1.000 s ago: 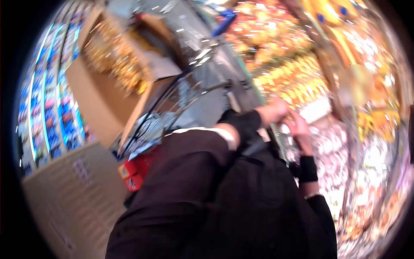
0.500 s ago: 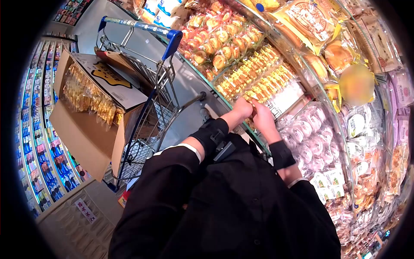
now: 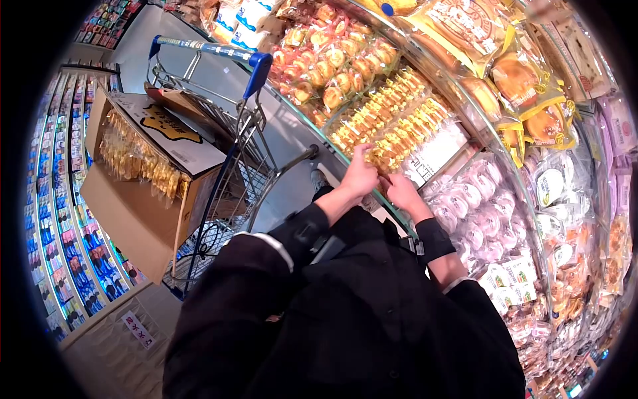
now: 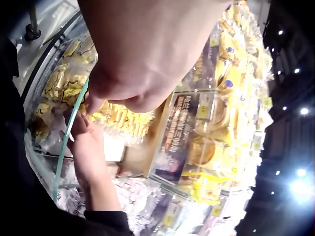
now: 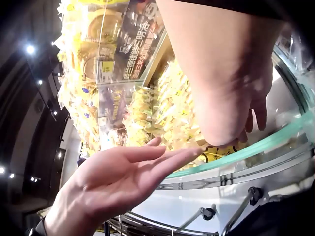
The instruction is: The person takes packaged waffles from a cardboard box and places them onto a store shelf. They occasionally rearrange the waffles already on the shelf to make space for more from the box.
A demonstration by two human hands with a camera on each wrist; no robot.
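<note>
Both hands are at the front of a display bin holding rows of small yellow-wrapped snack packets (image 3: 415,126). My left hand (image 3: 359,176) reaches over the glass edge, and in the right wrist view its palm (image 5: 123,174) faces up, fingers fairly straight and nothing in them. Close beside it, my right hand (image 3: 404,193) has its fingers bent down behind the glass front (image 5: 275,135). A yellow packet with black print (image 5: 216,153) shows right under that hand; I cannot tell whether the fingers pinch it. A white printed panel (image 3: 438,153) lies beside the rows.
To the left stands a shopping cart (image 3: 199,45) carrying an open cardboard box (image 3: 123,216) full of yellow packets. Neighbouring bins hold round pastries (image 3: 342,80) and pale-wrapped packets (image 3: 468,199). Large bread packs (image 3: 458,30) lie on the higher shelf behind a glass divider.
The view, blurred and tilted a second ago, has steadied. My left hand has parted from the right one, moved a little left and straightened its fingers. The right hand stays at the bin's front.
</note>
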